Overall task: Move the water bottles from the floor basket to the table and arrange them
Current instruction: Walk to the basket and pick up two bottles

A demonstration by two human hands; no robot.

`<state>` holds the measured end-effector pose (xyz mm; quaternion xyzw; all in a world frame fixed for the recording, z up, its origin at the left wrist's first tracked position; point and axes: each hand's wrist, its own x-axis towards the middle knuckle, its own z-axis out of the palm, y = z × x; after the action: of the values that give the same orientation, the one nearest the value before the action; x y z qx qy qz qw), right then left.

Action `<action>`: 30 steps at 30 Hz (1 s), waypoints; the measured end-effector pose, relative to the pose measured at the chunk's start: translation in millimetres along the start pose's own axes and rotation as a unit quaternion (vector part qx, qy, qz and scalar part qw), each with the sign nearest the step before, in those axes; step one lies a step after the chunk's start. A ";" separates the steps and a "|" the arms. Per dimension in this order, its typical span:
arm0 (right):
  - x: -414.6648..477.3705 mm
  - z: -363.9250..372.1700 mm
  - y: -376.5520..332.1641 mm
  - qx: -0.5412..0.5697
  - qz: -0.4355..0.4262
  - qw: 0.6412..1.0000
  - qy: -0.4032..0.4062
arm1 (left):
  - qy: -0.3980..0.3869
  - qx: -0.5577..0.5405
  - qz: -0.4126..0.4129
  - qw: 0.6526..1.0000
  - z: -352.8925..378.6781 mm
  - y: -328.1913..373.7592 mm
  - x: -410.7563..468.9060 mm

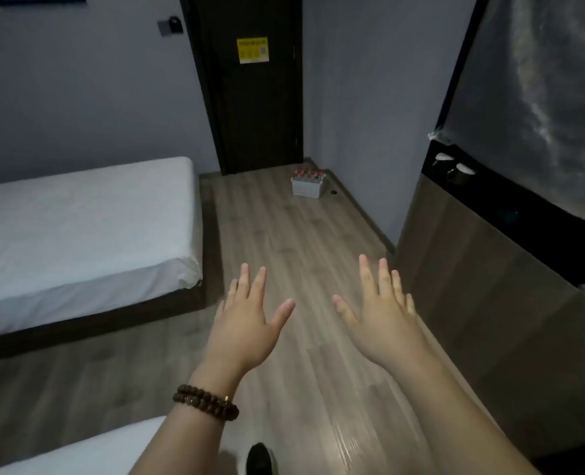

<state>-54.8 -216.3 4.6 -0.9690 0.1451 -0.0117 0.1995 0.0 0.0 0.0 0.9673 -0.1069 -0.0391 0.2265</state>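
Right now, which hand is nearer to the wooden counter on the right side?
Right. The right hand hovers open close beside the wooden counter front. The left hand hovers open farther away, over the floor, toward the bed.

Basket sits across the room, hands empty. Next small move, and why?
Probably step forward toward the basket in the far corner by the door. The bottles sit in it, and the left hand and right hand are open, holding nothing, far short of it.
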 end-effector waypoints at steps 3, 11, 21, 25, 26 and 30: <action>52.2 18.2 -14.8 -0.001 0.002 1.000 -0.008 | -0.004 -0.006 -0.009 1.000 2.9 -22.2 50.3; 202.7 42.2 -72.9 0.005 0.019 1.000 -0.003 | -0.052 0.015 0.038 0.998 -27.3 -64.2 214.3; 384.5 57.9 -86.2 0.013 0.056 0.998 -0.015 | -0.092 -0.007 0.052 0.994 -22.8 -71.4 411.8; 484.9 74.5 -75.2 0.033 0.058 0.998 -0.014 | -0.101 -0.008 0.052 0.994 -6.9 -66.2 506.1; 512.2 77.0 -73.9 0.039 0.057 0.997 -0.016 | -0.100 -0.003 0.053 0.994 -5.0 -64.7 532.0; 622.4 67.3 -73.9 0.039 0.043 0.998 -0.030 | -0.099 0.010 0.040 0.994 -10.9 -53.2 640.6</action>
<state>567.1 -303.5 -50.4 -0.9531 0.1804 0.0206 0.2420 635.4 -92.6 -31.4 0.9558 -0.1677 -0.1245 0.2067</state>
